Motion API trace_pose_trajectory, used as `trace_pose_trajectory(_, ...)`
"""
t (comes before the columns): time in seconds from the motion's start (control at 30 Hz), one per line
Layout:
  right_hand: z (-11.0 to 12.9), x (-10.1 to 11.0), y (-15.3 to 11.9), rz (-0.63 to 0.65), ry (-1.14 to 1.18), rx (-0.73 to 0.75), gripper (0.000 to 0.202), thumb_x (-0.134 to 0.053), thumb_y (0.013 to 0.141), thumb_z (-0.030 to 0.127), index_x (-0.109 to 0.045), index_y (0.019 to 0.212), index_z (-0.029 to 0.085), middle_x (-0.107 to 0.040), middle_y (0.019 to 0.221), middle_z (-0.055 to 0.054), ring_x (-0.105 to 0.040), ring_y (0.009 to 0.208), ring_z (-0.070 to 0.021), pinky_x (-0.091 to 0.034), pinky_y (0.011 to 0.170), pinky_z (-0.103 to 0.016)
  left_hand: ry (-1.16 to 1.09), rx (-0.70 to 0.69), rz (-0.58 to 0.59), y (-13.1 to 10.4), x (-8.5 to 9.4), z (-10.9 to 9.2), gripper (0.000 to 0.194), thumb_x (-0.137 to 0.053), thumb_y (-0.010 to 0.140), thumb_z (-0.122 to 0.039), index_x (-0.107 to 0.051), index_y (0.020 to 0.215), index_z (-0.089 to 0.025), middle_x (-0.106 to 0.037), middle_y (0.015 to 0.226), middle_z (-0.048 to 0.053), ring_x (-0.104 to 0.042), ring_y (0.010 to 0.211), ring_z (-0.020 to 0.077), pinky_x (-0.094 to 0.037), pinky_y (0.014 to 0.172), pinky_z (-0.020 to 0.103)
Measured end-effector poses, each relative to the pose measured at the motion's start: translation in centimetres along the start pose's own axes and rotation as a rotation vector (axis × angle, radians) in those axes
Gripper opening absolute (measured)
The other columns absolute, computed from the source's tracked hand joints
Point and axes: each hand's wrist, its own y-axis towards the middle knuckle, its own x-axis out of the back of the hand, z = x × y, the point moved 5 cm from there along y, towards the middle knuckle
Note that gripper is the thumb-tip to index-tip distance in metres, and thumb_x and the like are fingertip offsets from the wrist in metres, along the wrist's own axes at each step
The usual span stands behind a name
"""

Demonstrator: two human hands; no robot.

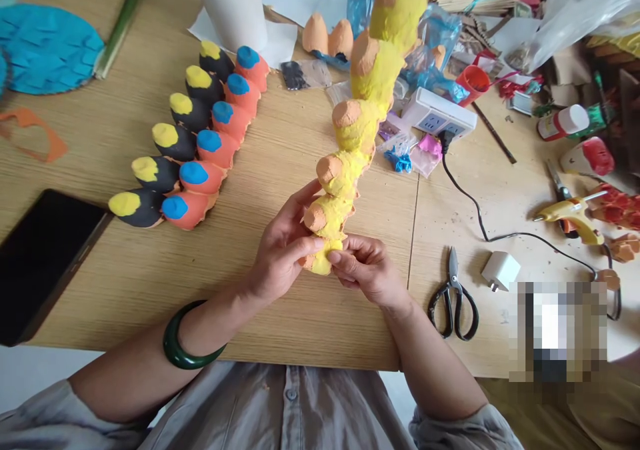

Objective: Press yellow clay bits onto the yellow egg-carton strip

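Note:
A long strip of egg-carton cones (373, 80), coated in yellow clay with bare orange tips, rises from my hands away over the table. My left hand (283, 250) is closed round the strip's near left side, its thumb on the yellow surface. On the right of the same near end, my right hand (367, 267) pinches the edge with its thumb and curled fingers. To the left lie two joined rows of cones, one black with yellow tips (173, 141) and one orange-red with blue tips (216, 141).
Black-handled scissors (453, 297), a white plug adapter (501, 270) and a power strip (440, 113) with a black cable lie right. A yellow glue gun (575, 217) is farther right. A dark phone-like slab (47, 257) lies left; a white cylinder (230, 10) stands behind.

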Motion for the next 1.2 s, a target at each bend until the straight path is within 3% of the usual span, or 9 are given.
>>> trace_pose_trajectory(0.17,0.5,0.1,0.2,-0.042,0.122,0.026,0.032,-0.074,0.088,0.048,-0.065,0.085,0.018,-0.041,0.059,0.008,-0.027,0.049,-0.0056,-0.027,0.042,-0.018,-0.011,0.043,-0.037,0.2,0.2,0.1,0.062,-0.067,0.078,-0.016,-0.063,0.138,-0.031,-0.073,0.128,0.002,-0.072,0.103,0.0221,-0.061,0.087,0.035)
trace_pose_trajectory(0.27,1.2,1.1,0.3,-0.185,0.181,0.084,0.013,-0.07,0.087,0.029,-0.07,0.094,0.018,-0.055,0.073,0.003,-0.042,0.056,-0.0069,-0.04,0.048,-0.018,-0.042,0.088,-0.09,0.4,0.5,0.1,0.062,-0.065,0.076,-0.015,-0.063,0.137,-0.028,-0.073,0.127,0.003,-0.072,0.101,0.0201,-0.061,0.086,0.033)
trace_pose_trajectory(0.37,1.6,1.9,0.5,-0.255,0.199,0.131,0.019,-0.069,0.078,0.012,-0.072,0.096,0.019,-0.068,0.092,-0.002,-0.064,0.077,-0.0115,-0.057,0.068,-0.024,-0.068,0.119,-0.146,0.5,0.9,0.2,0.062,-0.065,0.075,-0.015,-0.063,0.136,-0.026,-0.074,0.122,0.003,-0.071,0.097,0.0186,-0.06,0.084,0.032)
trace_pose_trajectory(0.5,1.7,2.8,0.5,-0.352,0.174,0.205,0.013,-0.074,0.085,0.021,-0.072,0.097,0.02,-0.074,0.114,-0.006,-0.074,0.091,-0.0159,-0.064,0.082,-0.032,-0.085,0.127,-0.191,0.6,1.2,0.1,0.061,-0.067,0.075,-0.015,-0.065,0.134,-0.026,-0.072,0.126,0.003,-0.068,0.108,0.0193,-0.058,0.089,0.031)
trace_pose_trajectory(0.63,1.6,3.2,0.5,-0.413,0.121,0.232,0.023,-0.077,0.087,0.038,-0.072,0.1,0.019,-0.077,0.092,-0.004,-0.072,0.066,-0.0139,-0.062,0.062,-0.029,-0.065,0.15,-0.281,0.6,1.5,0.2,0.066,-0.071,0.071,-0.016,-0.063,0.135,-0.025,-0.071,0.127,0.002,-0.066,0.108,0.017,-0.056,0.083,0.025)
trace_pose_trajectory(0.73,1.5,2.9,0.6,-0.414,0.025,0.216,0.03,-0.073,0.089,0.048,-0.072,0.092,0.018,-0.068,0.067,0.001,-0.058,0.046,-0.0091,-0.049,0.045,-0.022,0.006,0.177,-0.343,0.5,1.8,0.3,0.066,-0.072,0.07,-0.017,-0.063,0.134,-0.025,-0.07,0.125,0.002,-0.064,0.099,0.0142,-0.053,0.072,0.021)
trace_pose_trajectory(0.97,1.3,2.3,0.4,-0.43,-0.071,0.229,0.029,-0.081,0.083,0.045,-0.076,0.096,0.019,-0.06,0.071,0.003,-0.048,0.054,-0.0069,-0.048,0.047,-0.021,0.13,0.211,-0.437,0.2,2.3,0.5,0.058,-0.072,0.07,-0.019,-0.066,0.127,-0.021,-0.071,0.11,0.003,-0.056,0.074,0.0089,-0.04,0.052,0.018)
trace_pose_trajectory(1.07,1.0,2.6,0.8,-0.396,0.005,0.22,0.03,-0.084,0.08,0.039,-0.076,0.102,0.02,-0.065,0.078,0.002,-0.057,0.062,-0.0093,-0.056,0.055,-0.023,0.228,0.189,-0.409,0.3,2.6,0.7,0.061,-0.073,0.073,-0.023,-0.062,0.133,-0.019,-0.073,0.114,0.006,-0.063,0.082,0.0133,-0.046,0.058,0.021)
trace_pose_trajectory(1.2,1.2,2.6,1.2,-0.327,0.131,0.201,0.032,-0.087,0.076,0.04,-0.076,0.097,0.018,-0.066,0.075,0.001,-0.058,0.061,-0.0094,-0.057,0.053,-0.023,0.392,0.122,-0.312,0.3,3.4,1.4,0.062,-0.072,0.079,-0.025,-0.057,0.139,-0.019,-0.067,0.135,0.011,-0.066,0.116,0.0231,-0.056,0.09,0.031)
